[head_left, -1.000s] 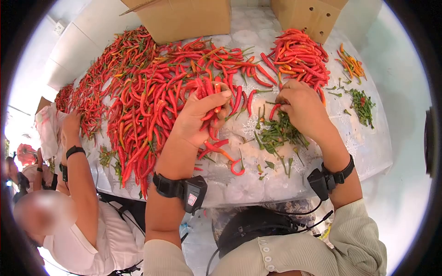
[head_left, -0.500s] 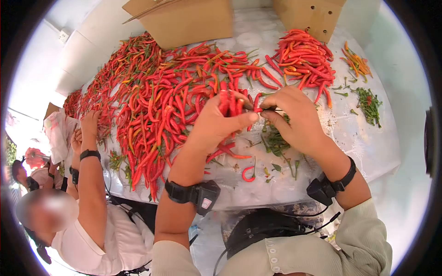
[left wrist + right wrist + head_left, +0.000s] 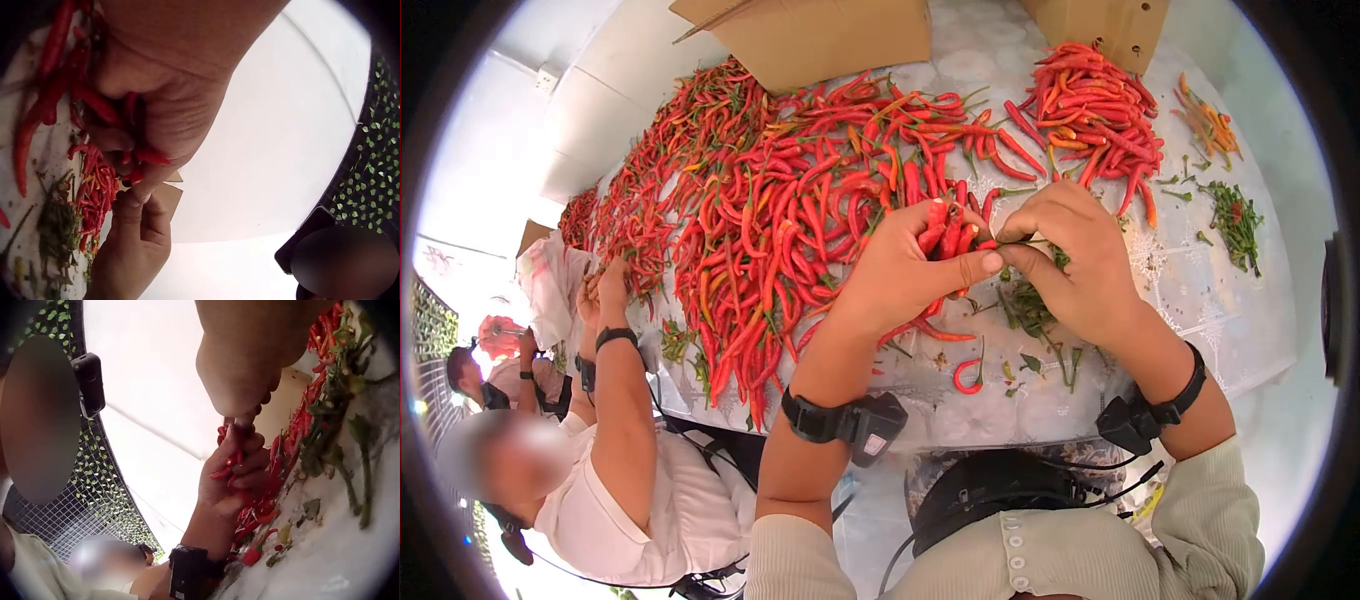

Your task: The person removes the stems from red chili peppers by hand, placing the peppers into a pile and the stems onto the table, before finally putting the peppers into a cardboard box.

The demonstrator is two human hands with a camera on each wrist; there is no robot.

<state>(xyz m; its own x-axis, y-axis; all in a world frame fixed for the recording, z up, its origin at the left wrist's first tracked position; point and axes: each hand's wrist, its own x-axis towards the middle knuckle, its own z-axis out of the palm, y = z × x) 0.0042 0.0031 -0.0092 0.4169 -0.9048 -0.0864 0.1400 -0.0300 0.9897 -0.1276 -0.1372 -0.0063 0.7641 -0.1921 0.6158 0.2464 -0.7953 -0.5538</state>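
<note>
My left hand (image 3: 897, 268) grips a small bunch of red chili peppers (image 3: 945, 232), their ends showing between thumb and fingers. Fingertip to fingertip with it, my right hand (image 3: 1082, 258) pinches the green stem (image 3: 1037, 241) of one chili that the left thumb holds. In the left wrist view, red chilies (image 3: 153, 156) poke out of the curled left hand. The right wrist view shows the bunch (image 3: 226, 464) in the left palm. Below the right hand lies a heap of green stems (image 3: 1028, 308). A large pile of red chilies (image 3: 770, 215) spreads left of the hands.
A pile of red chilies (image 3: 1100, 110), orange chilies (image 3: 1205, 120) and green stems (image 3: 1235, 222) lie toward the right. Cardboard boxes (image 3: 840, 45) stand at the back. One curved chili (image 3: 968, 376) lies near the front edge. At left, another person (image 3: 630, 450) reaches into the chilies.
My right hand has risen from the stem heap to meet the left hand, and its fingers now pinch a chili's stem. The left hand has turned, still holding its bunch.
</note>
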